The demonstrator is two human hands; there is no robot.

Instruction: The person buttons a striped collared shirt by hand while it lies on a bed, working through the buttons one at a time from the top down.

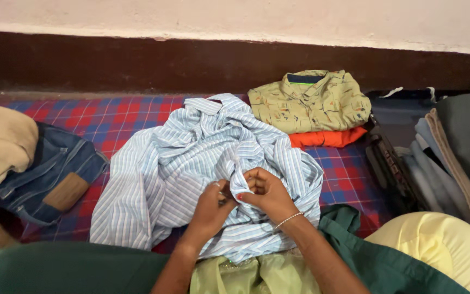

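Between both hands' fingers (243, 188), pinched shut, sits the striped shirt's (191, 163) placket; the left hand (213, 204) and right hand (267, 193) could lose it if bunched cloth tugs.

Two hands (213, 204) (265, 190); two folded shirts (311, 100) (327, 138); one striped shirt (191, 163); one jeans (50, 174).

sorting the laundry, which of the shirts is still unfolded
The blue striped shirt, lying crumpled and spread out, with the left hand and right hand pinching its fabric. The patterned green shirt lies folded on the folded orange one.
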